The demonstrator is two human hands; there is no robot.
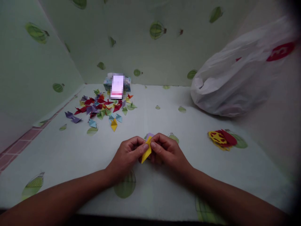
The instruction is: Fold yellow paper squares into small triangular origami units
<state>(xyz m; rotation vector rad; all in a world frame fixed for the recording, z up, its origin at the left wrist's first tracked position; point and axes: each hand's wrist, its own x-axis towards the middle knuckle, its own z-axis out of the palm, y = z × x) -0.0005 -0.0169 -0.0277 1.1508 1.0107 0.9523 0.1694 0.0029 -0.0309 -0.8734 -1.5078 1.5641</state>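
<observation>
A small piece of folded yellow paper (pixel 147 153) is pinched between my two hands, above the middle of the table. My left hand (pixel 128 153) grips its left side with thumb and fingers. On the other side, my right hand (pixel 168 150) presses thumb and fingers on the upper right edge. Behind the yellow piece, a bit of purple paper (pixel 149 136) shows; whether it lies on the table or is held, I cannot tell. Farther off to the left lies a pile of folded paper cranes (pixel 101 108) in red, purple, green, blue and yellow.
A phone (pixel 117 86) with a lit, blurred screen leans on a tissue box (pixel 127 83) behind the cranes. At the right stands a white plastic bag (pixel 225 81). Red and yellow cut-outs (pixel 222 139) lie in front of it. The balloon-patterned cover (pixel 160 188) spreads over the table.
</observation>
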